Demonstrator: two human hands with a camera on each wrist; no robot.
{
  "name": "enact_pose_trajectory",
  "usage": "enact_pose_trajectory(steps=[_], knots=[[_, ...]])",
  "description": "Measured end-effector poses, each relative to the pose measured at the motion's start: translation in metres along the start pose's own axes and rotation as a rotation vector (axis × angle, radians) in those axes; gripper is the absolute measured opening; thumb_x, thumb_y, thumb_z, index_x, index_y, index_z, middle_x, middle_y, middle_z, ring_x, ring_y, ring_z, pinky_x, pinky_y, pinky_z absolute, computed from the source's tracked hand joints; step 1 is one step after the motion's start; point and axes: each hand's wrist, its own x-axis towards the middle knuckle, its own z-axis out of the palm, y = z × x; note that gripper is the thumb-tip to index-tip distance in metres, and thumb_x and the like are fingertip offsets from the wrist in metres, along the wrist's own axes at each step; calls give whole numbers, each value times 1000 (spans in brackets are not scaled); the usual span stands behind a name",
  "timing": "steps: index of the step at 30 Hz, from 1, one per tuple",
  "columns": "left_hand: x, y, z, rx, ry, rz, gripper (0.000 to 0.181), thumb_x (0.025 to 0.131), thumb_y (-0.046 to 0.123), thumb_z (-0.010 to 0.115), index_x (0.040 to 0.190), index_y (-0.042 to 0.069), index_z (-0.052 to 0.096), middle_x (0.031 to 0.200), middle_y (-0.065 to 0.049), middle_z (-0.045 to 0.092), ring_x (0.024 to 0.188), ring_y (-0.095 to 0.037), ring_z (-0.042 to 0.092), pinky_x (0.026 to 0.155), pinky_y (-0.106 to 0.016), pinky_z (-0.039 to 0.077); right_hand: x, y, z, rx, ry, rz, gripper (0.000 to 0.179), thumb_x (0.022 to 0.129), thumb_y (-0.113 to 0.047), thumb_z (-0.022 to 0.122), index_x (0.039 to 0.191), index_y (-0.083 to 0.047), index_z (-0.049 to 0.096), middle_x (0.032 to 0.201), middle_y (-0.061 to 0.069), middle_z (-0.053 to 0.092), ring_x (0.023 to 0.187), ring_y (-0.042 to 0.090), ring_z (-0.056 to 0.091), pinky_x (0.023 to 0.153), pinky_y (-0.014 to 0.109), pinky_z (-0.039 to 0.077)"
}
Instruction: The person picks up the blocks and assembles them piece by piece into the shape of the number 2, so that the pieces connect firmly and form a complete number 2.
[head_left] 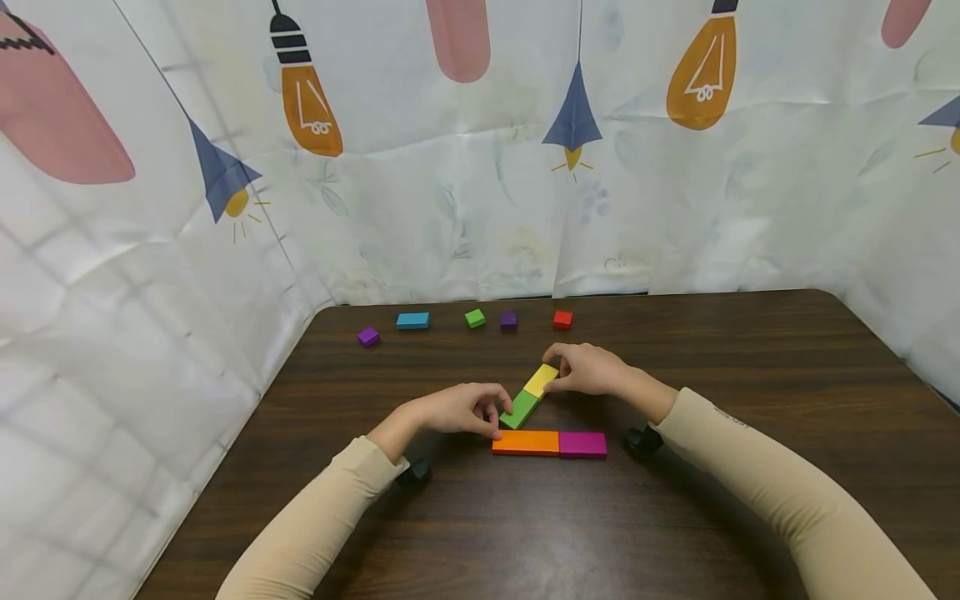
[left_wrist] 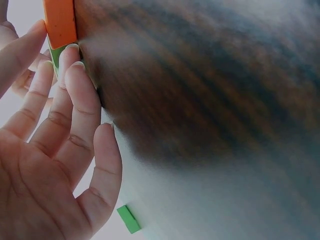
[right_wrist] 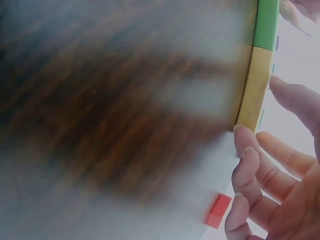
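Observation:
A green block [head_left: 519, 409] and a yellow block [head_left: 541, 380] lie end to end in a slanting row. Below them an orange block [head_left: 525, 442] and a magenta block [head_left: 582, 445] form a straight row. My left hand [head_left: 467, 408] has its fingertips at the lower end of the green block and its thumb at the orange block's left end; in the left wrist view its fingers are mostly extended. My right hand [head_left: 588, 369] pinches the yellow block, thumb on its near side and fingers at its far end, as the right wrist view [right_wrist: 254, 95] shows.
Toward the table's back edge lie a purple block [head_left: 368, 337], a blue block [head_left: 413, 321], a small green block [head_left: 475, 318], a dark purple block [head_left: 508, 322] and a red block [head_left: 562, 319]. A patterned curtain [head_left: 450, 217] hangs behind the dark wooden table [head_left: 750, 350].

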Motion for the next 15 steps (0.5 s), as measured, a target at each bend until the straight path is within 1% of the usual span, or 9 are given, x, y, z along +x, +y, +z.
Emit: enact_pose_trajectory(steps=[6, 10, 15], knots=[[0, -1, 0, -5, 2, 7, 29, 96, 10, 73, 122, 6, 60, 88, 1, 66, 78, -12, 59, 78, -25, 49, -2, 2, -4, 18, 35, -27, 45, 93, -30, 78, 127, -4, 64, 82, 1, 64, 66, 15, 53, 62, 29, 44], [0, -2, 1, -7, 3, 6, 29, 96, 10, 74, 122, 6, 60, 88, 1, 66, 78, -13, 59, 78, -25, 49, -4, 4, -8, 58, 60, -55, 40, 95, -27, 76, 126, -4, 65, 82, 0, 63, 66, 14, 51, 62, 30, 42], [-1, -1, 0, -6, 4, 5, 29, 96, 10, 74, 121, 6, 60, 88, 1, 66, 78, -13, 59, 78, -25, 49, -6, 8, -11, 75, 109, -86, 37, 95, -23, 76, 125, -3, 66, 83, -1, 62, 64, 14, 48, 62, 30, 41]])
